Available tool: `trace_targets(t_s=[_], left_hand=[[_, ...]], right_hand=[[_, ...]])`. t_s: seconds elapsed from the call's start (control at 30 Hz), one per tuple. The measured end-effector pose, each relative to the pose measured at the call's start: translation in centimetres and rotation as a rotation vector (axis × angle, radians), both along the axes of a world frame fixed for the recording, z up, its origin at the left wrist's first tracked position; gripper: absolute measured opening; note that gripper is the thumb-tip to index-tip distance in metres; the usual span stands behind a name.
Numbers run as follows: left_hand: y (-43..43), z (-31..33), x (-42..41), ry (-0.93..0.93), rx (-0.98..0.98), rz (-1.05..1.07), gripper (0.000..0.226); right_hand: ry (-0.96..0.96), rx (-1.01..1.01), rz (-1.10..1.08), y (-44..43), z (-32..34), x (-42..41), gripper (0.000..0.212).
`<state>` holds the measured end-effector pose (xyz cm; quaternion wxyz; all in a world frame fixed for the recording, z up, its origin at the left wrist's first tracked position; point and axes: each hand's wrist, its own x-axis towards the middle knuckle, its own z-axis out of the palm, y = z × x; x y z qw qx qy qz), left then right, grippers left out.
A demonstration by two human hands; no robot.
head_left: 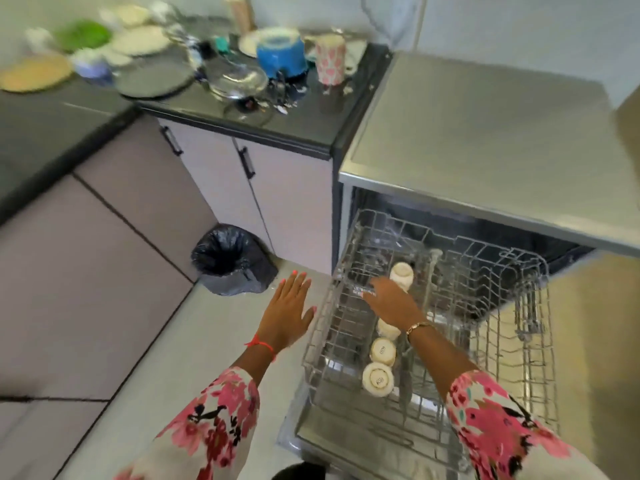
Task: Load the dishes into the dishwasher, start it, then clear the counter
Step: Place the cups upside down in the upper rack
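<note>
Loading step, partway through by my read. The rack [533, 341] is pulled out over the open door [322, 434], and a row of pale cups [377, 379] sits upside down along its left-middle lane. My right hand [391, 301] is down inside the rack at the far end of that row, just beside the farthest cup. Its fingers point down-left at something clear and blurred, maybe a glass, and I cannot tell whether they grip it or only touch it. My left hand [289, 306] hovers flat just outside the rack's left rim, fingers spread, holding nothing. Most dishes are not yet loaded: pot [280, 53], mug [330, 58], lid [239, 81] and plates [138, 41] crowd the counter [304, 116], up and far-left of the rack. Next move, as I judge it: settle whatever is under the right hand, lift straight out clear of the wires, then reach up-left to the counter for another piece. The rack's right half looks bare, so there are plenty of slots. Edges to mind are the rack's left rim between my two hands, the counter corner above the rack's far-left corner, and the dishwasher top [485, 133] overhanging the rack's far end. The bin [232, 261] stands on the floor left of the rack's far corner, and there is open floor nearer than that for the left arm.
</note>
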<state>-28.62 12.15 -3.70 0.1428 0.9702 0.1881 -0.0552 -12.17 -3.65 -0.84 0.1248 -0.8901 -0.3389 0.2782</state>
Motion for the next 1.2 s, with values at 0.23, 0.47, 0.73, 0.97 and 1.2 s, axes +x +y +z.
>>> trace_targets(t_s=[0.23, 0.47, 0.73, 0.97, 1.2], left_hand=[[4.5, 4.3, -9.4, -0.122, 0.029, 0.148, 0.064], [15.6, 5.5, -17.1, -0.147, 0.06, 0.242, 0.066], [29.1, 6.9, -23.2, -0.185, 0.079, 0.316, 0.067], [39.0, 8.1, -21.8, -0.208, 0.107, 0.377, 0.066], [51.0, 8.5, -16.6, -0.248, 0.134, 0.416, 0.064]], right_hand=[[-0.079, 0.06, 0.185, 6.5, 5.6, -8.5, 0.047], [-0.251, 0.219, 0.29, 17.2, 5.9, -15.4, 0.057], [-0.216, 0.189, 0.287, 29.7, 5.8, -19.7, 0.062], [-0.305, 0.187, 0.36, 40.2, 6.9, -18.1, 0.061], [-0.304, 0.265, 0.394, 53.1, 7.7, -11.9, 0.059]])
